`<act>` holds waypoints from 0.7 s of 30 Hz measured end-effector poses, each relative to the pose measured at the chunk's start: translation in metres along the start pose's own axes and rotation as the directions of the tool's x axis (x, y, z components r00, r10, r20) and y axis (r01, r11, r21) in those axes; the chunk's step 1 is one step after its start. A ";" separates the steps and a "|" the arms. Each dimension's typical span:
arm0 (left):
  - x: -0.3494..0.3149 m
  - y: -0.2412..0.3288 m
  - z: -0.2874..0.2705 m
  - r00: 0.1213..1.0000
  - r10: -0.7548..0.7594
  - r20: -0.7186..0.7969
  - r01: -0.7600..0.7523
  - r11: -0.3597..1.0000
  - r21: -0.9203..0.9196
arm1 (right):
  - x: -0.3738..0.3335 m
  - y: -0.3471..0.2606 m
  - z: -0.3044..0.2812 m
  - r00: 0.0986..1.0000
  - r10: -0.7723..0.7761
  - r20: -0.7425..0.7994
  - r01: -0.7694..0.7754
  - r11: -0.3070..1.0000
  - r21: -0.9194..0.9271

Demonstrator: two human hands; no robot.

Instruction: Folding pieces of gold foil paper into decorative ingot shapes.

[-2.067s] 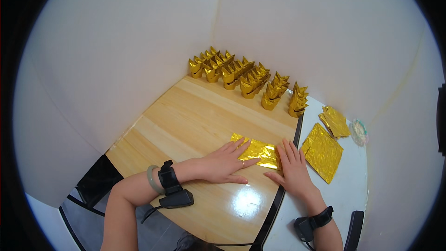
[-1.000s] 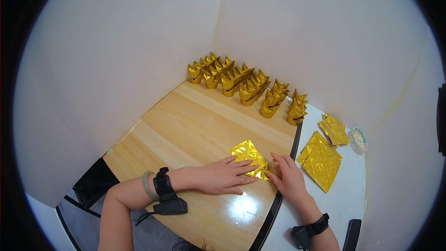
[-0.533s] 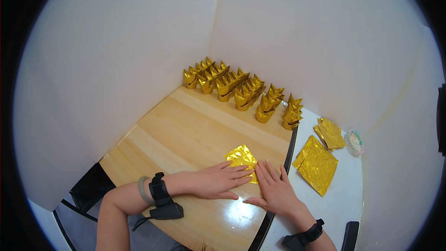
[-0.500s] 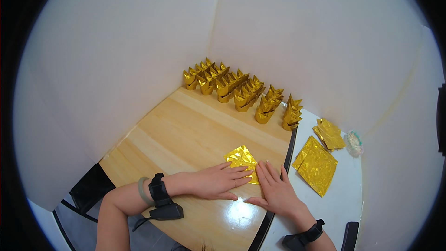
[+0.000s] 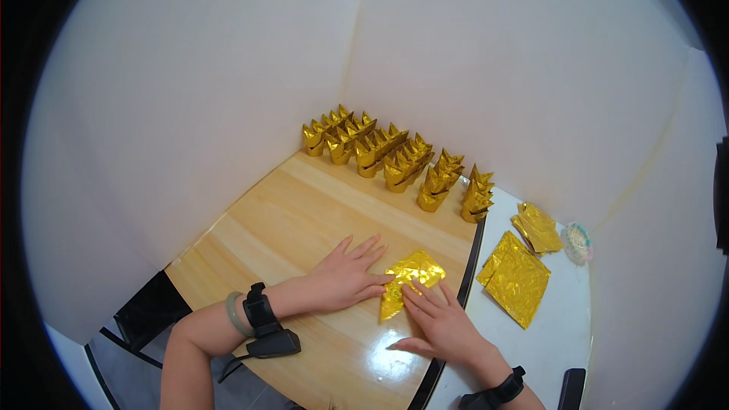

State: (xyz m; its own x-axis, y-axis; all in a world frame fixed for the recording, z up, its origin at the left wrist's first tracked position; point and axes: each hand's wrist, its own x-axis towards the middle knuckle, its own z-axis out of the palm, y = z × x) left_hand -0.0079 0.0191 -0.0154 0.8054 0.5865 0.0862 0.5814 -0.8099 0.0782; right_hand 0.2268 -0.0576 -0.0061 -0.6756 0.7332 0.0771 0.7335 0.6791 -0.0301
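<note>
A creased piece of shiny gold foil paper (image 5: 415,264) lies flat on the wooden tabletop in front of me. My left hand (image 5: 345,277) rests palm down at its left side, fingers spread, the thumb reaching the paper's edge. On the lower right part of the paper lie the outstretched fingers of my right hand (image 5: 444,323), which hide some of it; its thumb points away to the left. Neither hand grips anything.
Several rows of folded gold paper pieces (image 5: 406,167) with pointed tips stand along the table's far side. To the right, on a white surface (image 5: 493,357), are a stack of gold foil sheets (image 5: 520,281), a smaller gold stack (image 5: 539,228) and a clear round container (image 5: 577,243).
The foil paper has turned and shows a different outline. My left hand has slid left off most of it, fingers spreading, while my right fingers have come onto it.
</note>
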 end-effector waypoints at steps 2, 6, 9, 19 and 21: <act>0.001 0.004 0.006 0.999 -0.014 -0.034 0.014 1.000 -0.022 | 0.003 -0.010 0.005 0.998 -0.065 -0.024 0.068 0.987 0.143; 0.000 0.005 0.017 1.000 -0.007 -0.018 0.005 0.996 -0.094 | 0.004 -0.017 0.012 0.997 -0.067 -0.031 0.071 0.988 0.135; -0.002 0.002 0.019 0.999 -0.016 0.039 0.020 0.994 -0.107 | -0.001 -0.001 0.007 0.999 0.028 0.030 -0.030 0.996 0.079; -0.002 0.001 0.019 0.997 0.008 0.071 -0.003 0.998 -0.062 | -0.009 0.033 -0.005 0.934 0.342 -0.105 -0.310 0.921 0.236; -0.002 0.001 0.019 0.996 0.007 0.085 -0.003 0.999 -0.050 | -0.009 0.030 -0.005 0.906 0.409 -0.113 -0.346 0.866 0.362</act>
State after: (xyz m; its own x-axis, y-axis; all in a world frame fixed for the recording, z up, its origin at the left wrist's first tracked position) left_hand -0.0066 0.0169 -0.0339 0.8164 0.5774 0.0024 0.5724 -0.8099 0.1279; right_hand 0.2553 -0.0443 -0.0025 -0.3035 0.9376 0.1696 0.8418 0.3472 -0.4132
